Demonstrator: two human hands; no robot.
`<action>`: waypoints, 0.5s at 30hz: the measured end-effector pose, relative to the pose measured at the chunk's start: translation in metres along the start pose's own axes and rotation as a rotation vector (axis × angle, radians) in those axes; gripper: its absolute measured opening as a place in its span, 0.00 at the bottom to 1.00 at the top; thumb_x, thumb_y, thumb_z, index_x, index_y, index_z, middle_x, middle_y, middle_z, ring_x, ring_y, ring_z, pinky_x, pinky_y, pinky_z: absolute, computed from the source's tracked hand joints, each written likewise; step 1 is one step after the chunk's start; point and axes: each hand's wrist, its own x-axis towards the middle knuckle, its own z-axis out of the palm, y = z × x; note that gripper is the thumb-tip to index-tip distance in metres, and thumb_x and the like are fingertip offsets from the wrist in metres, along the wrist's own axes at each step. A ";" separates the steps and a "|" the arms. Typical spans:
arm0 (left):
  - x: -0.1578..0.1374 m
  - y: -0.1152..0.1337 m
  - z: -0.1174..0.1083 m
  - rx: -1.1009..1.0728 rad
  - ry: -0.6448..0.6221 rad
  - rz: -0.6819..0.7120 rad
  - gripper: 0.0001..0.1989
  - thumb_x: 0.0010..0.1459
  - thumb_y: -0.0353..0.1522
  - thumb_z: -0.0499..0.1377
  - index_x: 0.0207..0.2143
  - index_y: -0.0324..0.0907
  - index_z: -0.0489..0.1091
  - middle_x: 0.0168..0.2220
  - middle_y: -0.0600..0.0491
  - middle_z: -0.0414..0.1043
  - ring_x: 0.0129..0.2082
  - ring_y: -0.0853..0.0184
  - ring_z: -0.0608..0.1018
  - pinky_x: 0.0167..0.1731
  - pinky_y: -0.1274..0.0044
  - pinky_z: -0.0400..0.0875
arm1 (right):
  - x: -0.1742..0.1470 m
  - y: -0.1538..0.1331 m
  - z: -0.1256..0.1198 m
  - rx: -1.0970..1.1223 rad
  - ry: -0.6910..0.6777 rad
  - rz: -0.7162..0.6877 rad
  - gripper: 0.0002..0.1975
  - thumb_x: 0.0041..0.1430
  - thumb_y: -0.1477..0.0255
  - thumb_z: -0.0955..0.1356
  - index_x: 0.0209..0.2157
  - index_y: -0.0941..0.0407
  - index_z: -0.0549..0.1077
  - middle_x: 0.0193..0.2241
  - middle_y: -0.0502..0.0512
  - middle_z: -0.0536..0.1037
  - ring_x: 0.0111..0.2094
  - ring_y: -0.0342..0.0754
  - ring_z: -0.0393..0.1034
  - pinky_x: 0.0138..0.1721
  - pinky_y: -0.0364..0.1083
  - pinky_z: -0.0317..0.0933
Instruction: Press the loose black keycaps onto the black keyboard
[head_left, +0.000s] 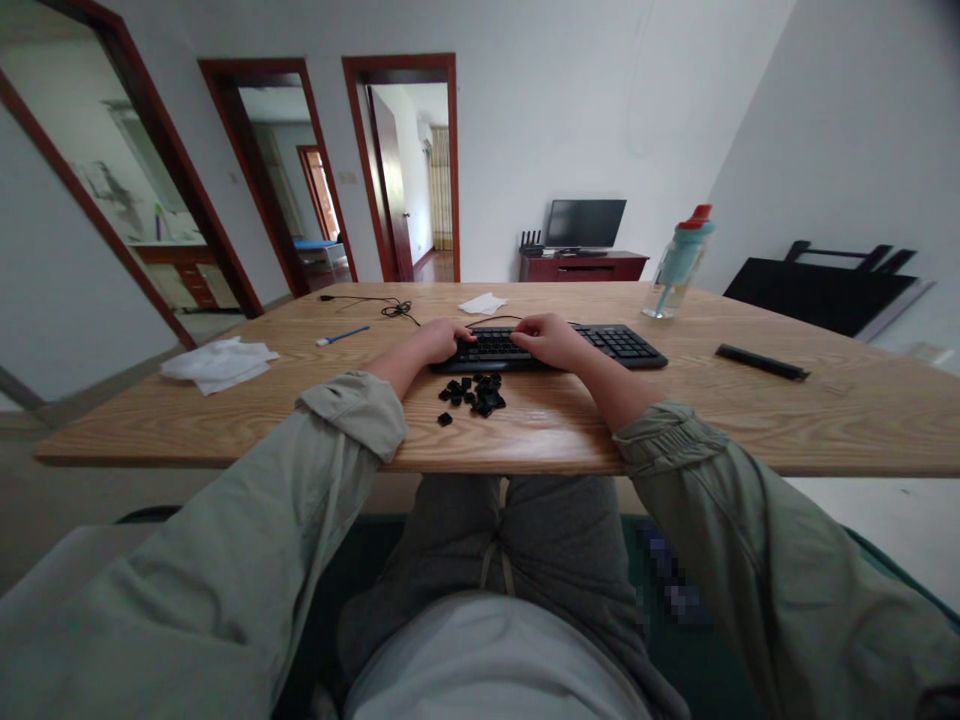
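A black keyboard (622, 345) lies on the wooden table (750, 420) in front of me. My left hand (439, 340) rests on its left end with the fingers curled down onto the keys. My right hand (550, 340) sits on the middle of the keyboard, fingers bent over the keys. A pile of several loose black keycaps (476, 393) lies on the table just in front of the keyboard, between my forearms. Whether either hand pinches a keycap is hidden by the fingers.
White cloths (219, 362) lie at the left, a blue pen-like tool (342, 335) and a coiled cable (394, 306) behind them. A crumpled tissue (482, 302) sits behind the keyboard. A water bottle (679, 262) stands at the right, a black bar (761, 362) nearer.
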 end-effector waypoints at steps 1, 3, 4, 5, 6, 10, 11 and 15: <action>0.000 0.000 0.000 0.019 0.000 -0.004 0.28 0.53 0.19 0.53 0.53 0.46 0.77 0.54 0.51 0.76 0.50 0.61 0.78 0.53 0.76 0.68 | 0.000 0.000 0.000 0.002 -0.002 -0.002 0.15 0.58 0.64 0.66 0.34 0.62 0.79 0.23 0.51 0.73 0.27 0.43 0.63 0.29 0.43 0.53; 0.000 0.001 -0.001 0.055 0.004 -0.015 0.28 0.53 0.20 0.54 0.53 0.46 0.77 0.53 0.51 0.76 0.49 0.60 0.78 0.50 0.75 0.69 | 0.000 0.001 0.000 0.005 -0.004 0.001 0.15 0.58 0.64 0.66 0.34 0.62 0.79 0.24 0.51 0.74 0.27 0.43 0.63 0.29 0.43 0.53; 0.000 0.002 -0.001 0.062 0.006 -0.020 0.28 0.53 0.20 0.54 0.53 0.46 0.77 0.52 0.51 0.77 0.49 0.60 0.78 0.49 0.75 0.69 | 0.000 0.002 0.001 0.006 -0.006 0.004 0.15 0.58 0.64 0.66 0.34 0.62 0.79 0.24 0.51 0.74 0.27 0.43 0.63 0.30 0.43 0.53; -0.001 0.003 -0.001 0.073 0.008 -0.025 0.28 0.52 0.21 0.55 0.53 0.47 0.77 0.52 0.50 0.77 0.48 0.60 0.78 0.49 0.75 0.69 | 0.000 0.002 0.001 0.009 -0.006 0.006 0.15 0.58 0.65 0.66 0.33 0.62 0.79 0.24 0.51 0.74 0.27 0.43 0.63 0.30 0.43 0.53; -0.001 0.004 -0.001 0.083 0.010 -0.031 0.27 0.52 0.21 0.56 0.53 0.47 0.77 0.51 0.50 0.77 0.47 0.59 0.78 0.49 0.74 0.69 | 0.000 0.002 0.001 0.011 -0.006 0.007 0.15 0.58 0.65 0.66 0.33 0.62 0.79 0.24 0.51 0.74 0.27 0.43 0.63 0.30 0.43 0.53; 0.000 0.007 -0.002 0.107 0.016 -0.036 0.27 0.51 0.22 0.57 0.52 0.48 0.77 0.49 0.50 0.78 0.46 0.58 0.79 0.48 0.73 0.70 | -0.001 0.000 0.001 0.013 -0.016 0.018 0.15 0.58 0.64 0.66 0.33 0.62 0.79 0.24 0.51 0.73 0.27 0.43 0.62 0.30 0.43 0.53; 0.000 0.007 -0.002 0.107 0.017 -0.033 0.27 0.50 0.22 0.57 0.52 0.48 0.78 0.49 0.50 0.78 0.46 0.58 0.79 0.48 0.73 0.70 | -0.002 -0.001 0.000 0.012 -0.021 0.025 0.15 0.58 0.64 0.66 0.33 0.62 0.79 0.24 0.51 0.73 0.27 0.43 0.62 0.30 0.43 0.53; -0.002 0.005 0.000 0.083 0.031 -0.014 0.30 0.50 0.20 0.55 0.52 0.48 0.77 0.51 0.52 0.78 0.48 0.60 0.78 0.48 0.74 0.71 | -0.002 -0.004 -0.001 0.001 -0.027 0.034 0.15 0.58 0.64 0.66 0.33 0.61 0.78 0.24 0.51 0.73 0.27 0.43 0.62 0.30 0.43 0.52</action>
